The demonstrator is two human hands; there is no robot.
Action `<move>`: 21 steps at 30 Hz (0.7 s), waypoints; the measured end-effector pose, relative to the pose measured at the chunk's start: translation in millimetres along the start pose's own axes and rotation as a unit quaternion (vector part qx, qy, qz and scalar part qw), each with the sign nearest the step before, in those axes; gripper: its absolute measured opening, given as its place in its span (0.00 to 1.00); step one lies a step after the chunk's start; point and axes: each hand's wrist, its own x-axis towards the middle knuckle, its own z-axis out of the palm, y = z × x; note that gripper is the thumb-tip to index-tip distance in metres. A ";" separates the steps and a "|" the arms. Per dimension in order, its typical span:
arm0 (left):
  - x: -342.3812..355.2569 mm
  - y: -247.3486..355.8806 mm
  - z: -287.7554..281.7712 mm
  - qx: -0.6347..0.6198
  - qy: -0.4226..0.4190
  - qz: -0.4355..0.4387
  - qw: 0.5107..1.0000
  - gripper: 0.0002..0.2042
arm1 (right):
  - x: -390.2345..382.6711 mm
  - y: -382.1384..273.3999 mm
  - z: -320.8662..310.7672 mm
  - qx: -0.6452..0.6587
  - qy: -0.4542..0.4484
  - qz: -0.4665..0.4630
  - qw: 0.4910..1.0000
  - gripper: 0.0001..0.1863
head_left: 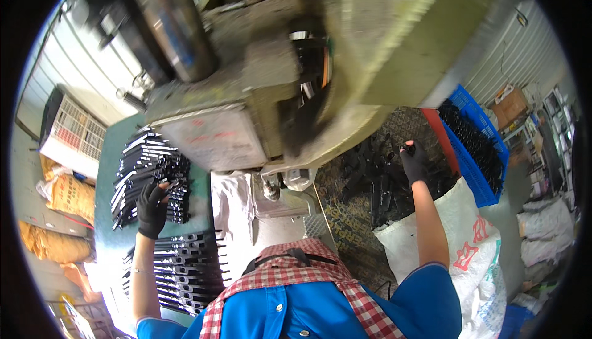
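My left hand [152,211], in a black glove with bare fingertips, is at the near right edge of a stack of shiny black metal bars [139,166] on the green table. Its fingers are closed in on one of the bars, partly hidden by the glove. My right hand [415,165], gloved the same way, is raised over a heap of loose black parts [383,185]. Thumb and fingers are pinched on a small dark part [407,149] whose exact shape is hard to make out.
A large machine head [209,135] fills the top middle, between my arms. More black bars [185,271] lie in rows on the near table. A white woven sack [475,246] lies under my right forearm. A blue crate [498,148] of black parts stands far right; yellow sacks [71,197] are at left.
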 end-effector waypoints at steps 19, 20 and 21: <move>32.9 116.4 24.7 -0.182 -0.231 0.088 0.952 0.14 | -151.4 -294.3 91.2 -0.078 -0.392 -0.306 0.864 0.13; 31.9 113.8 25.8 -0.173 -0.243 0.089 0.950 0.14 | -149.7 -300.1 93.0 -0.093 -0.381 -0.339 0.855 0.14; 30.4 111.2 26.7 -0.165 -0.254 0.090 0.949 0.14 | -148.5 -305.3 94.3 -0.107 -0.369 -0.371 0.845 0.14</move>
